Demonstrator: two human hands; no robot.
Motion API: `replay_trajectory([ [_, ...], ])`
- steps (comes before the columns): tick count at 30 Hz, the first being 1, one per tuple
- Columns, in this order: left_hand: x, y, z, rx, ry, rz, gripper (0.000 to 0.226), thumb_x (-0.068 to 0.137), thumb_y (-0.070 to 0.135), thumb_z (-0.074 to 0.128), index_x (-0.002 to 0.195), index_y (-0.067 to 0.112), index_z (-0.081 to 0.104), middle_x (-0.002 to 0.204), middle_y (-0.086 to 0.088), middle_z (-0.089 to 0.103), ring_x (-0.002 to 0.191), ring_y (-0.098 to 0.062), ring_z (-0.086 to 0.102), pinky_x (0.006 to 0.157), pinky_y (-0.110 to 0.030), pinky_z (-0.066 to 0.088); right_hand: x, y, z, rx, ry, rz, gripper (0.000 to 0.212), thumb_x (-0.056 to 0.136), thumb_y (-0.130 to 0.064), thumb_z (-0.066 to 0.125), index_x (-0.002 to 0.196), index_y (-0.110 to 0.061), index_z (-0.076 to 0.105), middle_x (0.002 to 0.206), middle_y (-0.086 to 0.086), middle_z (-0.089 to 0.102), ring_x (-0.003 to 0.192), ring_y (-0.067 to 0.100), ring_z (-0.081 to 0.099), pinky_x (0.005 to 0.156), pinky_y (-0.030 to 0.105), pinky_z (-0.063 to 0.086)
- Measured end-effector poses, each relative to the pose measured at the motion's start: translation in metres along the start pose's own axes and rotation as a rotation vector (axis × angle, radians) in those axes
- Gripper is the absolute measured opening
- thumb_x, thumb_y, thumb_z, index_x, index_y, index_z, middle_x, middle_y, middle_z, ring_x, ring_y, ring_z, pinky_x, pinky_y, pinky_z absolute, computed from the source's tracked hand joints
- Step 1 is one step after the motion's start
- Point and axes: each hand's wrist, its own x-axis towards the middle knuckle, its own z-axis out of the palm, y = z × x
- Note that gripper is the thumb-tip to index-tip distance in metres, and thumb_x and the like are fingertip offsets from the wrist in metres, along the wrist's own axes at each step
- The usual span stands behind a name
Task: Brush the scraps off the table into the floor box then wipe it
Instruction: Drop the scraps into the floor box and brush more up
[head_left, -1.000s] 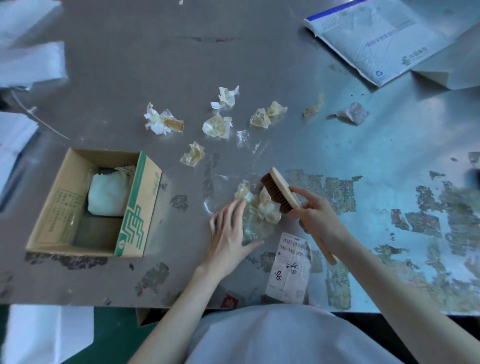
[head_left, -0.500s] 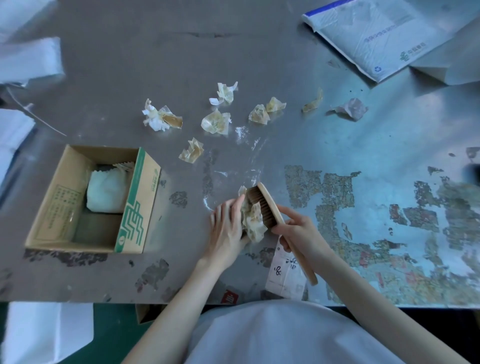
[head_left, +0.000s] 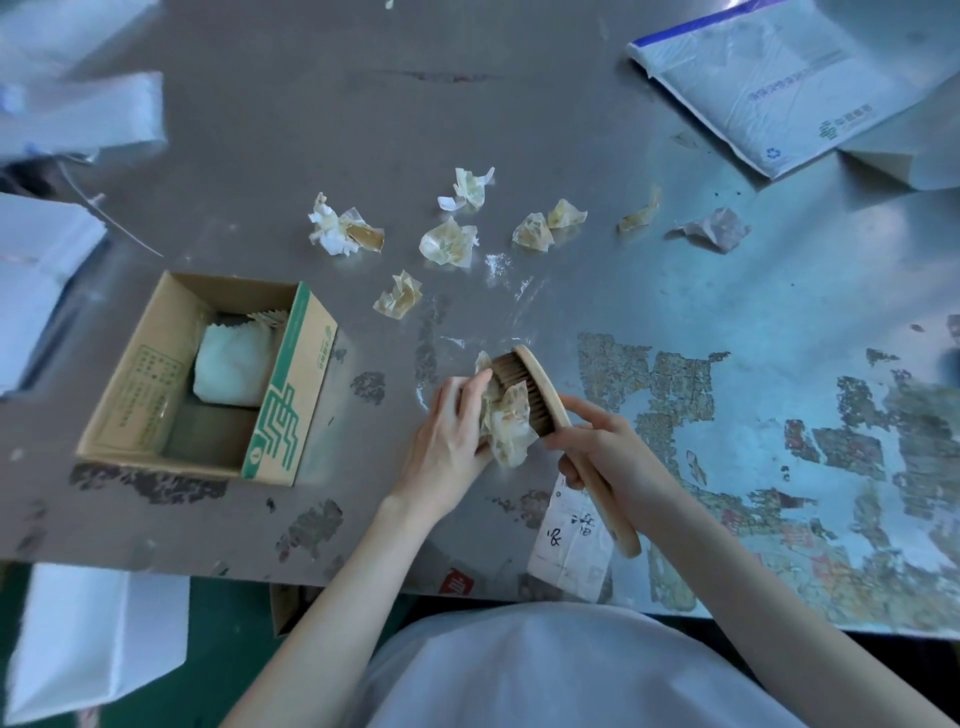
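Note:
My right hand grips the handle of a wooden brush, whose bristles press a wad of crumpled yellowish scraps against the palm of my left hand. That hand cups the wad near the front of the worn metal table. Several more crumpled scraps lie farther back, among them one nearest, one behind it and a grey one at the right. A brown box corner shows below the table's front edge.
An open cardboard box holding a white wad stands on the table at the left. A printed label lies under my right wrist. A blue-edged mailer sits back right, white bags back left, another white bag on the floor.
The brush has swept the scrap wad toward me and against my left palm, and my left fingers have curled around the wad. The scattered scraps have not moved.

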Motion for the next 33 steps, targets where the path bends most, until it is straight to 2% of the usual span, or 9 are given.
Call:
replay_trajectory([
  [3,-0.007,0.000,-0.007,-0.003,0.026,-0.041,0.079,0.075,0.016,0.075,0.140,0.006,0.032,0.121,-0.012,0.043,0.102,-0.029,0.056,0.071,-0.039,0.055,0.000,-0.003,0.004,-0.029,-0.040,-0.004,0.046,0.077,0.001,0.061,0.113,-0.027,0.067,0.078,0.016,0.051,0.058,0.023,0.045,0.051,0.031,0.038],
  [7,-0.028,-0.003,-0.014,-0.014,0.069,-0.110,0.079,0.076,0.017,0.075,0.140,0.010,0.030,0.124,-0.010,0.042,0.105,-0.029,0.056,0.076,-0.045,0.055,0.002,-0.001,0.015,-0.059,-0.098,0.017,0.046,0.076,0.000,0.062,0.113,-0.027,0.068,0.076,0.015,0.050,0.057,0.024,0.045,0.051,0.031,0.037],
  [11,-0.059,-0.005,-0.020,0.009,0.129,-0.223,0.077,0.077,0.020,0.074,0.140,0.013,0.030,0.123,-0.008,0.041,0.105,-0.030,0.055,0.072,-0.046,0.054,0.002,0.004,0.034,-0.094,-0.191,0.045,0.045,0.077,0.002,0.061,0.110,-0.027,0.069,0.073,0.013,0.050,0.052,0.022,0.044,0.049,0.029,0.036],
  [16,-0.102,-0.008,-0.024,-0.025,0.200,-0.362,0.080,0.076,0.015,0.076,0.140,0.015,0.029,0.126,-0.006,0.039,0.110,-0.027,0.052,0.082,-0.036,0.051,-0.002,0.014,0.065,-0.147,-0.285,0.085,0.047,0.077,0.006,0.058,0.112,-0.024,0.068,0.077,0.016,0.051,0.049,0.021,0.042,0.046,0.027,0.033],
  [21,-0.142,-0.014,-0.032,0.017,0.248,-0.477,0.082,0.075,0.018,0.078,0.140,0.018,0.028,0.126,-0.005,0.039,0.104,-0.028,0.056,0.073,-0.039,0.054,-0.008,0.025,0.095,-0.224,-0.387,0.125,0.048,0.078,0.004,0.058,0.117,-0.023,0.065,0.081,0.018,0.057,0.049,0.019,0.044,0.045,0.027,0.035],
  [25,-0.187,-0.026,-0.039,0.035,0.310,-0.563,0.082,0.073,0.018,0.079,0.139,0.015,0.031,0.123,-0.005,0.041,0.108,-0.024,0.052,0.076,-0.028,0.050,-0.014,0.039,0.135,-0.327,-0.473,0.140,0.046,0.079,0.002,0.059,0.115,-0.025,0.066,0.071,0.014,0.058,0.047,0.018,0.043,0.044,0.026,0.036],
  [30,-0.241,-0.042,-0.050,0.021,0.364,-0.681,0.079,0.075,0.022,0.078,0.138,0.015,0.032,0.122,-0.004,0.041,0.103,-0.021,0.054,0.069,-0.032,0.053,-0.022,0.063,0.188,-0.384,-0.571,0.184,0.046,0.081,0.005,0.055,0.120,-0.020,0.062,0.052,-0.001,0.058,0.044,0.016,0.042,0.044,0.026,0.033],
  [33,-0.278,-0.058,-0.057,-0.010,0.403,-0.766,0.079,0.075,0.022,0.077,0.139,0.017,0.030,0.122,-0.002,0.040,0.104,-0.018,0.051,0.069,-0.024,0.045,-0.027,0.083,0.227,-0.418,-0.612,0.194,0.047,0.080,0.005,0.056,0.118,-0.021,0.064,0.058,0.001,0.060,0.049,0.019,0.043,0.046,0.027,0.033],
])
